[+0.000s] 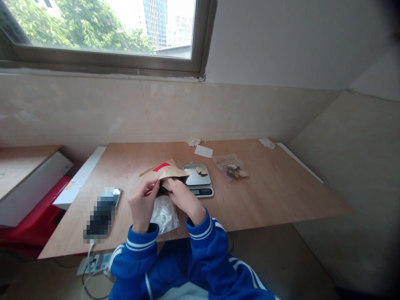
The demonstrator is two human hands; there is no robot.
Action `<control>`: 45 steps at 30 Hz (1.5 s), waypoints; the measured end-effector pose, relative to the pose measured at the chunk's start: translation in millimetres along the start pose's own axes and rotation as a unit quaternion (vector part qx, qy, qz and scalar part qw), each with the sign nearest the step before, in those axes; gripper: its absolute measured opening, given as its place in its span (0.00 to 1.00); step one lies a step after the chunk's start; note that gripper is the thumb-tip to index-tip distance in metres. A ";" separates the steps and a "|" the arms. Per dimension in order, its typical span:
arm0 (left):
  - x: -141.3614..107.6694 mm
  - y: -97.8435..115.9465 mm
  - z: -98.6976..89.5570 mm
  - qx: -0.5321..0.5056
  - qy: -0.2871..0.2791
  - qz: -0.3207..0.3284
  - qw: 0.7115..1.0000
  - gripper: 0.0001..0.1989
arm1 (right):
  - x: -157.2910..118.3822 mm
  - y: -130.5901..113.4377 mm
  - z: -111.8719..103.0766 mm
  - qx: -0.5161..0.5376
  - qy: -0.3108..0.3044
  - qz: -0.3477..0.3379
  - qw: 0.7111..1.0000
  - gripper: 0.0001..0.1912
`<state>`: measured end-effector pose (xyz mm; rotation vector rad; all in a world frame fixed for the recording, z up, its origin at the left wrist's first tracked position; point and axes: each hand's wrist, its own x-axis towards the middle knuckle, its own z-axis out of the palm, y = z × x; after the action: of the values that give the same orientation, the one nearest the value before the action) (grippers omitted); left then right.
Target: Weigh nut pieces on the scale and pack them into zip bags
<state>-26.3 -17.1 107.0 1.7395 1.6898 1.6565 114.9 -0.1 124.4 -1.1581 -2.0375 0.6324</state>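
Observation:
A brown paper bag [173,170] with a red label lies tilted in front of me, its dark mouth facing my body. My left hand [142,204] is closed, pinching the bag's edge between thumb and fingers. My right hand [184,199] reaches into the mouth, so its fingers are mostly hidden. Just beyond the right wrist stands a kitchen scale [189,179], with a few tan, dried-looking pieces [202,171] on its plate. Below the hands lies a crumpled clear plastic bag [167,214].
Right of the scale, a clear zip bag [221,163] holds several brown and pale pieces. A white card [203,151] and crumpled white scraps [194,142] lie toward the back of the wooden table [275,187]. A phone [103,214] with a cable is at the left.

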 end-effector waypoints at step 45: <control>42.2 11.4 -12.0 0.041 0.002 -0.081 0.996 0.16 | -25.8 161.9 -34.3 0.051 0.182 0.124 0.974 0.16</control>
<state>-41.3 6.3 142.9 1.5851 1.8705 1.5425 236.7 57.7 25.0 -1.3671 -1.5511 0.5871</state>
